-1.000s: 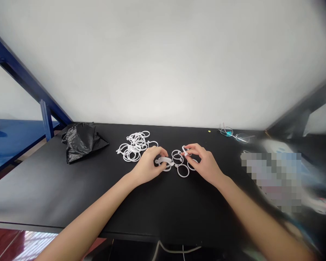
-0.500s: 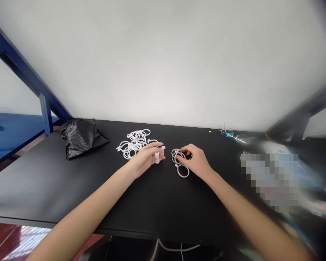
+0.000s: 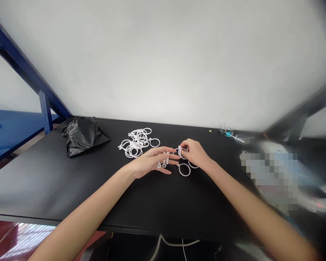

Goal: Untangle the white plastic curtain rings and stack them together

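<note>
White plastic curtain rings with small eyelets are on the black table. My left hand [image 3: 149,161] has its fingers stretched to the right, with several curtain rings [image 3: 164,159] hanging about them; their eyelets show below the fingers. My right hand [image 3: 194,152] pinches another curtain ring [image 3: 182,153] between thumb and fingers, close to the left fingertips. Beneath the right hand, a loose ring [image 3: 184,169] lies flat, and one more ring [image 3: 193,164] is partly covered by that hand. A heap of rings [image 3: 136,143] lies behind and left of my left hand.
A crumpled black plastic bag [image 3: 83,136] sits at the back left. Eyeglasses [image 3: 235,137] rest at the back right, near blurred items [image 3: 271,181]. Blue metal frame bars [image 3: 45,108] stand left, with a white wall [image 3: 163,72] behind. A cable [image 3: 176,244] hangs below the front edge.
My left hand has moved slightly right and its fingers have spread. My right hand has lifted a curtain ring from the small group and brought it beside the left fingertips.
</note>
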`<state>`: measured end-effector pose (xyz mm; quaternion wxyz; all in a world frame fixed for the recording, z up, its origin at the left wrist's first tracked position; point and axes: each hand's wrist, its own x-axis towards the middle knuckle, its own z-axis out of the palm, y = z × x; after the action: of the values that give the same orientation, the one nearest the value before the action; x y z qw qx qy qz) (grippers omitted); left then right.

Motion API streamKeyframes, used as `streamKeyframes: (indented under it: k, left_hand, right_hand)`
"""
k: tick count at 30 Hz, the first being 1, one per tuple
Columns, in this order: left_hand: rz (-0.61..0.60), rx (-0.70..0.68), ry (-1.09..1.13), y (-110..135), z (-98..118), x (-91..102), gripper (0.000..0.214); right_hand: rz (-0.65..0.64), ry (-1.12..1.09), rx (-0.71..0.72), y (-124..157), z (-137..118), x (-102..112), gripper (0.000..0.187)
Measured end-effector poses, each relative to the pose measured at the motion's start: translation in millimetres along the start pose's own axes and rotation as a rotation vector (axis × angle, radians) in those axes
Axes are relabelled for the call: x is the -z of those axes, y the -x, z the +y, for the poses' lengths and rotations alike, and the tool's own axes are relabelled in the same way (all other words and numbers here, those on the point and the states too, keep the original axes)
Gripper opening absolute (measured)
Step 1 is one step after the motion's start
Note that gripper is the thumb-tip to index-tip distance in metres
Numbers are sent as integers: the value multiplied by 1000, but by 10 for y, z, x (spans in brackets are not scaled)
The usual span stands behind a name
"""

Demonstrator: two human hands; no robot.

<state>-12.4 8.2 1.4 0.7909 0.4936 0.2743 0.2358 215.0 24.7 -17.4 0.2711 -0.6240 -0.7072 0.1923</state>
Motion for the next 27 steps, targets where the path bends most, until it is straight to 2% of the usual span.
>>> streamKeyframes:
  k: [3, 7, 10, 13, 17, 23, 27]
  left_hand:
    - [63, -87, -123, -16, -53, -9, 39]
    - [144, -117, -122, -21, -60, -53, 49]
    - [154, -95, -66, -10, -24, -95, 46]
    - [134, -71, -27, -3, 1, -125, 41]
    - [115, -45, 0, -8, -1, -143, 40]
    - [70, -29, 78, -14, -11, -132, 38]
    - [48, -51, 47, -22, -51, -103, 35]
  right_hand:
    - [18, -79, -32, 22, -1, 52, 6]
    - [31, -248, -74, 184, -52, 134, 18]
    - [-19, -594, -170, 326, -160, 150, 24]
    - [-85, -777, -227, 421, -264, 121, 26]
    - [-83, -869, -250, 469, -320, 68, 29]
    - [123, -910, -222, 500, -318, 34, 33]
    - [95, -802, -140, 524, -315, 35, 29]
